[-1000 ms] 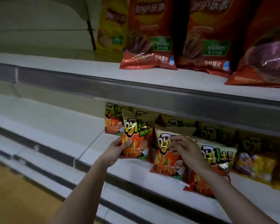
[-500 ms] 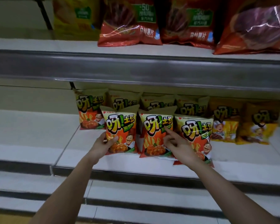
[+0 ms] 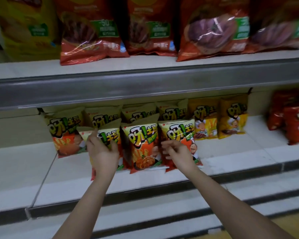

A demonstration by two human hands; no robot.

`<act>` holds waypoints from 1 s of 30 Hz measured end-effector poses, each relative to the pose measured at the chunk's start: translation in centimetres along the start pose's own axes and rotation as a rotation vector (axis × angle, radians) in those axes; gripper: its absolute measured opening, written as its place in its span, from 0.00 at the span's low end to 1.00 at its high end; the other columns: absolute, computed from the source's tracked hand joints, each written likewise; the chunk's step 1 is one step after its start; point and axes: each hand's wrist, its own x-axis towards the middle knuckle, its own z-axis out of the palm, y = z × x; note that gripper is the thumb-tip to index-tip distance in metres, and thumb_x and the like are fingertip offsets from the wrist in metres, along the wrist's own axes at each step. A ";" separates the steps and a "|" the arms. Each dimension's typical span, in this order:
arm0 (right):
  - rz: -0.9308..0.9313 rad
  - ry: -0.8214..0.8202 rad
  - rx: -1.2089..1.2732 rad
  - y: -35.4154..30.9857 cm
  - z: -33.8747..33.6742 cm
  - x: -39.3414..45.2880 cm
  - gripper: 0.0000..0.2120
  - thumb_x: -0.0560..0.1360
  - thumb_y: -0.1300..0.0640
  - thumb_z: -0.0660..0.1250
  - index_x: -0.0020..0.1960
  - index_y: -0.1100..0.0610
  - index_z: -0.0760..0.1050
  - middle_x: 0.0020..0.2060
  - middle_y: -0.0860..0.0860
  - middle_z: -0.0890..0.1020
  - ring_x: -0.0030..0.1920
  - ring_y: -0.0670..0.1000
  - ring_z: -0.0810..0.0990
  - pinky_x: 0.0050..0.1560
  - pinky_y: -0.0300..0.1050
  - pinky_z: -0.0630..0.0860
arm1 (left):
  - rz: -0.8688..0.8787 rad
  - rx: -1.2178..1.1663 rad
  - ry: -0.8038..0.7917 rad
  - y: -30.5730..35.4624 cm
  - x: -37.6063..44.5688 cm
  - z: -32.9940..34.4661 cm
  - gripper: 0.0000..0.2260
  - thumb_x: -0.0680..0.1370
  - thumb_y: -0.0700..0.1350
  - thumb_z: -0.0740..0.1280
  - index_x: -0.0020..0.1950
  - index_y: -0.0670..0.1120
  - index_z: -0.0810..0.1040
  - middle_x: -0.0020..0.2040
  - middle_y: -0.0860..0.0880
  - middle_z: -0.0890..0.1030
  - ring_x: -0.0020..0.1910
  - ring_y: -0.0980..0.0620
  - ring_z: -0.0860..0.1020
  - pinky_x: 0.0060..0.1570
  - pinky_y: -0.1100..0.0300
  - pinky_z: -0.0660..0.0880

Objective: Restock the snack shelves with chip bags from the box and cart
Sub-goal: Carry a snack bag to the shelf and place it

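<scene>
The left hand (image 3: 102, 152) grips the front-left chip bag (image 3: 109, 135) on the lower shelf (image 3: 231, 152), fingers curled round it, while the right hand (image 3: 178, 152), fingers loosely curled, touches the front-right bag (image 3: 179, 131), yellow bags (image 3: 217, 118) alongside.

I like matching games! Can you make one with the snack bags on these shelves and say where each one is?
Things:
1. big red bags
2. yellow bags
3. orange bag held by the left hand
4. dark red bags

Places:
A. far right of the lower shelf
B. front row of the lower shelf, on the left
C. upper shelf
D. lower shelf, just right of the orange bags

Pairs: 1-C, 2-D, 3-B, 4-A
</scene>
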 end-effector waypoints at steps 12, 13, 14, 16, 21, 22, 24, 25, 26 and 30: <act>0.101 0.456 0.303 0.5 -20.4 -5.8 0.11 0.82 0.64 0.56 0.51 0.58 0.77 0.43 0.53 0.81 0.39 0.50 0.80 0.38 0.36 0.78 | 0.010 -0.291 -0.915 15.9 -9.6 13.7 0.09 0.80 0.34 0.61 0.47 0.48 0.73 0.52 0.41 0.80 0.42 0.48 0.79 0.46 0.51 0.77; 0.116 0.512 0.318 0.8 -23.3 -7.2 0.11 0.82 0.64 0.56 0.52 0.59 0.78 0.42 0.53 0.81 0.40 0.50 0.80 0.39 0.36 0.78 | 0.001 -0.314 -0.962 17.7 -11.4 15.3 0.06 0.81 0.35 0.60 0.49 0.45 0.73 0.52 0.40 0.80 0.40 0.50 0.78 0.42 0.55 0.76; 0.126 0.565 0.330 1.1 -26.2 -8.6 0.12 0.82 0.64 0.56 0.52 0.59 0.78 0.42 0.53 0.81 0.40 0.50 0.80 0.40 0.37 0.79 | -0.004 -0.343 -0.997 19.6 -13.3 16.9 0.05 0.81 0.35 0.60 0.52 0.43 0.73 0.52 0.40 0.80 0.40 0.50 0.78 0.40 0.57 0.75; 0.142 0.662 0.332 1.9 -31.7 -11.7 0.12 0.82 0.62 0.56 0.53 0.58 0.78 0.43 0.53 0.82 0.42 0.51 0.81 0.43 0.39 0.79 | -0.004 -0.399 -1.069 24.1 -17.4 19.7 0.05 0.82 0.37 0.58 0.56 0.41 0.72 0.50 0.43 0.80 0.42 0.50 0.78 0.40 0.60 0.75; 0.162 0.836 0.300 5.1 -44.1 -20.9 0.12 0.82 0.62 0.56 0.53 0.58 0.79 0.41 0.52 0.82 0.40 0.50 0.81 0.45 0.43 0.79 | 0.048 -0.479 -1.313 36.0 -29.9 24.9 0.06 0.82 0.37 0.58 0.54 0.44 0.74 0.48 0.44 0.81 0.46 0.46 0.80 0.46 0.55 0.77; 0.168 0.873 0.297 5.9 -46.5 -23.0 0.12 0.82 0.62 0.56 0.51 0.57 0.79 0.41 0.52 0.82 0.39 0.49 0.81 0.44 0.43 0.78 | 0.065 -0.501 -1.362 38.1 -32.8 25.7 0.06 0.81 0.37 0.59 0.54 0.44 0.75 0.48 0.44 0.82 0.46 0.46 0.80 0.47 0.53 0.78; 0.188 0.950 0.274 7.4 -51.0 -27.1 0.13 0.82 0.61 0.56 0.50 0.55 0.79 0.40 0.52 0.83 0.38 0.48 0.81 0.42 0.42 0.78 | 0.103 -0.536 -1.446 41.7 -38.5 27.0 0.06 0.81 0.37 0.60 0.53 0.44 0.75 0.49 0.43 0.82 0.45 0.45 0.80 0.50 0.51 0.78; 0.197 0.996 0.263 8.0 -53.2 -29.4 0.13 0.83 0.61 0.57 0.49 0.55 0.79 0.40 0.51 0.83 0.38 0.47 0.81 0.41 0.41 0.78 | 0.109 -0.557 -1.488 43.4 -41.5 27.6 0.06 0.81 0.37 0.60 0.54 0.43 0.75 0.48 0.43 0.82 0.44 0.46 0.80 0.49 0.52 0.78; 0.209 1.045 0.261 8.4 -55.3 -31.6 0.12 0.83 0.61 0.57 0.49 0.55 0.79 0.39 0.51 0.82 0.37 0.47 0.81 0.41 0.41 0.78 | 0.103 -0.579 -1.528 44.9 -44.1 28.1 0.05 0.81 0.37 0.60 0.54 0.42 0.75 0.47 0.43 0.81 0.43 0.47 0.80 0.46 0.54 0.78; 0.226 1.280 0.317 9.2 -62.8 -39.8 0.10 0.82 0.63 0.58 0.51 0.61 0.78 0.38 0.53 0.81 0.36 0.48 0.79 0.39 0.41 0.76 | 0.048 -0.626 -1.659 50.6 -53.6 30.4 0.06 0.80 0.36 0.61 0.56 0.40 0.75 0.48 0.42 0.81 0.41 0.47 0.80 0.43 0.56 0.77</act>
